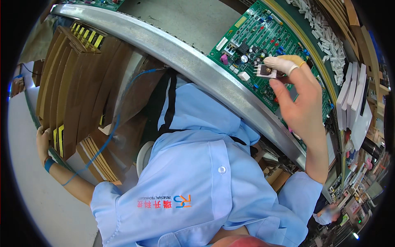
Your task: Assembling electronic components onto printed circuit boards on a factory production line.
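Above the near side of a green circuit board [271, 45], my right hand [298, 88] pinches a black transistor [266, 71] between thumb and fingers. The transistor has metal legs pointing left and a pale pad behind it. Finger cots, white and yellowish, cover some fingers of this hand. Far to the left, my left hand [43, 144] is at the outer edge of a row of brown cardboard dividers [68, 90]. Its fingers look curled, and what they hold, if anything, is hidden. Yellow-and-black parts [61, 140] stand between the dividers beside it.
A metal rail [164, 41] runs between my body and the board. Many loose white pieces [321, 33] lie beyond the board, with white slabs [349, 90] at the right. A blue cord [117, 123] stretches from my left wristband to the rail. Another person [329, 215] is far right.
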A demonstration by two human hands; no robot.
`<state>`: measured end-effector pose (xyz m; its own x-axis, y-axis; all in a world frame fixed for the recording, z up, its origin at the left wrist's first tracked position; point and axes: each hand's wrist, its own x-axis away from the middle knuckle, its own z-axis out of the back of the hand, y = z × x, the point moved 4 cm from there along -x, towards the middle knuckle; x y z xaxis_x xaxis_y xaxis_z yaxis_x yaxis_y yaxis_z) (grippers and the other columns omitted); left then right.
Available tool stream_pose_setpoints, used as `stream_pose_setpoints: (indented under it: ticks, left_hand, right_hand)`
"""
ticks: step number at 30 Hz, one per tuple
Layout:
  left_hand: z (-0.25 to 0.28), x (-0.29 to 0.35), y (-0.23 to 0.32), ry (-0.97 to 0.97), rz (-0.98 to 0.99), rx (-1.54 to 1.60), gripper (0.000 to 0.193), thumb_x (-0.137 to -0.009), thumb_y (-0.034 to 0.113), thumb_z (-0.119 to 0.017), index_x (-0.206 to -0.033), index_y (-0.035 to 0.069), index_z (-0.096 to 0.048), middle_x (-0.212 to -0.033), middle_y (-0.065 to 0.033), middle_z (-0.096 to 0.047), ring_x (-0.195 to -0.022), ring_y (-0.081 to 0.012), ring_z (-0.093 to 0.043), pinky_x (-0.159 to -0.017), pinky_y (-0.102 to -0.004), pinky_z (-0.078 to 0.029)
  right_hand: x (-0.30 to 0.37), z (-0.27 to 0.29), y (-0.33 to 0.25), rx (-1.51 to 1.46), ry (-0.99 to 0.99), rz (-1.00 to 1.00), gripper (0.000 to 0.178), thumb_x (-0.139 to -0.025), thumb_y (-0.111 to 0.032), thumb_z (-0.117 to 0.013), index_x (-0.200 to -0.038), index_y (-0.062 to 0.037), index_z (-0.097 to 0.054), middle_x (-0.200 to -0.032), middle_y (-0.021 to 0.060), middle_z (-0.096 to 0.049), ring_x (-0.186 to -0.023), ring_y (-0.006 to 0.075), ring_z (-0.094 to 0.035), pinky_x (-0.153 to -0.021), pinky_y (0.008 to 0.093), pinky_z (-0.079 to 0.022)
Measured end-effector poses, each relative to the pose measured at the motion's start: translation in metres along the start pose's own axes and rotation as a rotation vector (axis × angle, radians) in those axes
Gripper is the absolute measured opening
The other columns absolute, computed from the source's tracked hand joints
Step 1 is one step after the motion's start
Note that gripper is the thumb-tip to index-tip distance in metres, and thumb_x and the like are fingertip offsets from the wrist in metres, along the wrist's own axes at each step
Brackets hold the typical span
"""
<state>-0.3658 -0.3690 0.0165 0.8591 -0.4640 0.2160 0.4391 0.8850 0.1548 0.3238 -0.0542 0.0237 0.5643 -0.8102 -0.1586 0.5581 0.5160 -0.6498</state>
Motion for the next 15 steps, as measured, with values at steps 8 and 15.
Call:
stream_pose_setpoints:
  ticks: [8,15]
  left_hand:
    - [-0.006,0.015,0.015,0.315,0.026,-0.293,0.053,-0.088,0.036,-0.052,-0.132,0.006,-0.055,-0.124,-0.0195,-0.062,-0.114,-0.035,-0.058,-0.098,-0.04,-0.043]
    - [-0.008,0.056,0.031,0.641,0.089,-0.361,0.061,-0.088,0.044,-0.053,-0.134,0.003,-0.052,-0.128,-0.022,-0.059,-0.118,-0.0383,-0.055,-0.099,-0.042,-0.043]
  right_hand:
    - [-0.003,-0.022,-0.003,0.363,0.034,0.2,0.029,-0.072,-0.003,-0.073,-0.101,-0.0044,-0.067,-0.086,0.0113,-0.064,-0.075,0.0272,-0.062,-0.063,0.0362,-0.05]
    - [-0.007,-0.021,-0.007,0.385,-0.021,0.221,0.028,-0.071,-0.002,-0.074,-0.098,-0.0036,-0.067,-0.083,0.0118,-0.063,-0.074,0.0285,-0.062,-0.063,0.0364,-0.051]
